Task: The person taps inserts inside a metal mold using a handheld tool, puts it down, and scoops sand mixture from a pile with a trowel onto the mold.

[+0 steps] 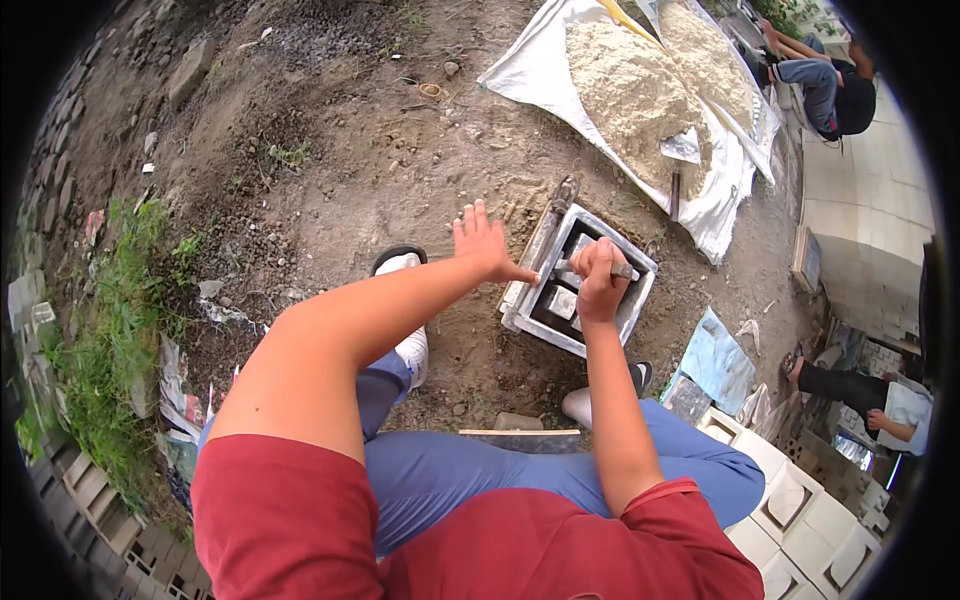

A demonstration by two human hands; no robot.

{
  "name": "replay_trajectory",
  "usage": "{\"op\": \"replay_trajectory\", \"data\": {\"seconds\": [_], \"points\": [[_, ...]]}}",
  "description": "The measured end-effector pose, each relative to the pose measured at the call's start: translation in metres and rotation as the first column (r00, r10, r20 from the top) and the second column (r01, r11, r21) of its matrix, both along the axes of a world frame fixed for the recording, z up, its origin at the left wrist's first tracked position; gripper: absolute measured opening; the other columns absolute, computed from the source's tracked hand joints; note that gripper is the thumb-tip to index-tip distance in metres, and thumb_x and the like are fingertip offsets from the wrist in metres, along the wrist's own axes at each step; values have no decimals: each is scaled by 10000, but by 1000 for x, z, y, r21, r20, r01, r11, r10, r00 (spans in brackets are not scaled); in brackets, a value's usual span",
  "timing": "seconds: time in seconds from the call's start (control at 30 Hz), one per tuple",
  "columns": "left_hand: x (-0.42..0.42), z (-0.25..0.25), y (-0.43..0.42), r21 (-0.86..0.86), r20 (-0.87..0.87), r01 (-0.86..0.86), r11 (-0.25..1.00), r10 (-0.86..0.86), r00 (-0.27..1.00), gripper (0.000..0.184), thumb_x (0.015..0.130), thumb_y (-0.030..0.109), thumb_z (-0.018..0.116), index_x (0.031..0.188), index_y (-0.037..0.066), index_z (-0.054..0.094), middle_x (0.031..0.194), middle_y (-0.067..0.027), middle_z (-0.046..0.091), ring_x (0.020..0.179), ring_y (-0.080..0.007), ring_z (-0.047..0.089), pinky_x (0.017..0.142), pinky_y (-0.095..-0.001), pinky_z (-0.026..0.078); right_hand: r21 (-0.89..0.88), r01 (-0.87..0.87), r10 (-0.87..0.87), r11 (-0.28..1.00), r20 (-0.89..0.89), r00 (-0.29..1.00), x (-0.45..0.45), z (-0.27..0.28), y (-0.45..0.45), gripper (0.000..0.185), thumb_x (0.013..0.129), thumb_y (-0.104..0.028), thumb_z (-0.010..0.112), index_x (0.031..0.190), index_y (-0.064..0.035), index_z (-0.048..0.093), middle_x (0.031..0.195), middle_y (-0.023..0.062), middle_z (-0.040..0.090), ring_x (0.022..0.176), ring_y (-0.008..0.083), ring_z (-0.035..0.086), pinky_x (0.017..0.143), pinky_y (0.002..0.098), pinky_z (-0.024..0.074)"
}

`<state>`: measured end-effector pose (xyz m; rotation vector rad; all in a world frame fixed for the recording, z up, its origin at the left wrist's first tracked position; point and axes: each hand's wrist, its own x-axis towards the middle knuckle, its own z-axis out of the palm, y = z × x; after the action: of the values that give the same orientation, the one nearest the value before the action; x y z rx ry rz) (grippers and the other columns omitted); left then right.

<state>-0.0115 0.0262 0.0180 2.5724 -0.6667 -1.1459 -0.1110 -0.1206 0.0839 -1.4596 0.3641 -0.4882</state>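
A grey metal box mould (642, 292) sits on the soil between my feet, with pale block-shaped pieces (562, 302) inside its dark cavity. My right hand (601, 283) is over the mould's right half, its fingers closed round a short grey bar (625, 271). How that bar joins the mould is hidden by the hand. My left hand (485, 245) is spread wide just left of the mould. Its thumb points at the near left rim; I cannot tell whether it touches. Along the mould's left side lies a long, dirt-coated bar (543, 232).
White sacking (540, 62) holds heaped pale powder (625, 95) with a trowel (680, 148) in it. Cast pale blocks (795, 497) lie at lower right, near a blue sheet (718, 358). Two people sit along the right side. Grass (115, 350) grows at left.
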Motion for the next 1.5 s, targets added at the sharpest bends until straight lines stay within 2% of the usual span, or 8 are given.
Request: {"op": "replay_trajectory", "data": {"seconds": [0.6, 0.73, 0.93, 1.13, 1.27, 1.33, 1.4, 1.5], "points": [[12, 3, -6, -6, -8, 97, 995, -97, 995, 1473, 546, 897, 756, 1595, -12, 263, 1685, -313, 4, 1576, -450, -6, 1269, -536, 94, 47, 104, -105, 994, 27, 994, 9, 48, 11, 458, 1108, -203, 446, 671, -89, 364, 577, -32, 330, 523, 75, 282, 503, 300, 286], [10, -5, -10, -3, -40, 99, 995, -99, 994, 1491, 532, 897, 763, 1607, -2, 253, 1680, -325, -3, 1574, -456, 0, 1269, -526, 88, -235, -11, 14, 972, 11, 1000, -21, -30, 11, 418, 1083, -226, 492, 710, -38, 475, 608, 1, 478, 542, 83, 412, 514, 289, 340], [11, -10, -11, -10, 16, 138, 990, -138, 990, 1494, 522, 903, 761, 1616, 22, 253, 1679, -329, -10, 1575, -456, -16, 1268, -520, 76, 78, 85, -83, 993, -37, 996, 0, 30, 7, 446, 1098, -200, 482, 673, -77, 430, 580, -47, 399, 509, 52, 349, 484, 278, 308], [0, -9, -14, 57, -53, 11, 998, -8, 999, 1434, 556, 832, 810, 1608, 21, 270, 1689, -298, 32, 1583, -430, -6, 1250, -585, 26, -339, -27, -14, 940, -120, 993, -13, -8, 11, 399, 1071, -183, 522, 713, -12, 477, 578, 29, 412, 555, 108, 377, 512, 343, 324], [-2, -4, -19, 17, -1, 17, 1000, -17, 1000, 1398, 569, 769, 847, 1602, 19, 278, 1682, -313, 47, 1584, -429, -11, 1243, -604, 19, -290, 55, -88, 955, -100, 991, -4, 29, 9, 399, 1062, -188, 540, 715, -1, 483, 570, 74, 393, 525, 145, 361, 511, 365, 329], [-2, -3, -16, 11, 7, 15, 1000, -15, 1000, 1381, 578, 746, 859, 1603, 26, 275, 1679, -321, 47, 1583, -432, -7, 1242, -606, 26, -293, 64, -86, 954, -63, 994, -14, 41, 15, 450, 1089, -220, 495, 675, -47, 465, 597, -28, 451, 556, 68, 404, 518, 291, 338], [-2, 1, -16, 19, -18, 15, 1000, -15, 1000, 1367, 590, 730, 864, 1607, 37, 270, 1679, -322, 46, 1583, -433, -4, 1244, -603, 40, -361, 10, -34, 932, -62, 998, -22, 7, 17, 394, 1060, -208, 522, 729, 5, 508, 575, 105, 437, 522, 198, 394, 515, 382, 354], [5, -3, -19, 30, -4, 73, 997, -73, 997, 1367, 590, 738, 861, 1611, 47, 270, 1679, -322, 42, 1583, -434, -1, 1245, -599, 49, -331, -72, 29, 941, -133, 991, -11, 3, 8, 366, 1052, -203, 546, 764, 23, 540, 594, 125, 481, 536, 198, 418, 526, 388, 367]]}}
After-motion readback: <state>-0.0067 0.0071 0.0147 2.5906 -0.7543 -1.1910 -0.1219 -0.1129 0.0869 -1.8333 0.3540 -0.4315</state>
